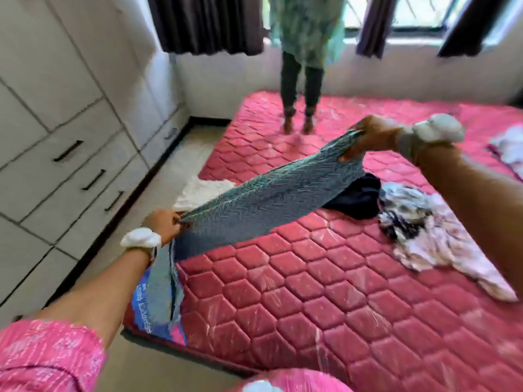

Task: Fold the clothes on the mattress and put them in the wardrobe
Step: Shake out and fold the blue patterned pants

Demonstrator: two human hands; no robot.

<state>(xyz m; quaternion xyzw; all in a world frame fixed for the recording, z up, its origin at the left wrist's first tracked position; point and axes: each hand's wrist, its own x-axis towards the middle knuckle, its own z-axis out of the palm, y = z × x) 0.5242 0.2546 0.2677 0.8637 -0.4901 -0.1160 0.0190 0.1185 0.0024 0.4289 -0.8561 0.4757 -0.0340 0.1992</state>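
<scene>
The teal patterned cloth [271, 190] was up in the air, stretched between both hands above the near-left part of the red mattress [325, 301]! The left hand [164, 224] pinched its near end, where more cloth hung down over the mattress edge, and the right hand [370, 134] pinched the far end, held higher. So this piece looked mid-fold at best, not finished. Plenty remained: a dark garment [359, 196] lay bunched just behind the cloth, a pale printed garment [435, 236] sprawled to the right, a white piece [203, 193] sat at the left edge, and another white piece [509, 151] lay at the far right. No folded stack showed. The wardrobe [56, 123] stood on the left, doors and drawers closed, so by my reckoning nothing had gone in yet. A second person [302, 66] stood at the far end.
</scene>
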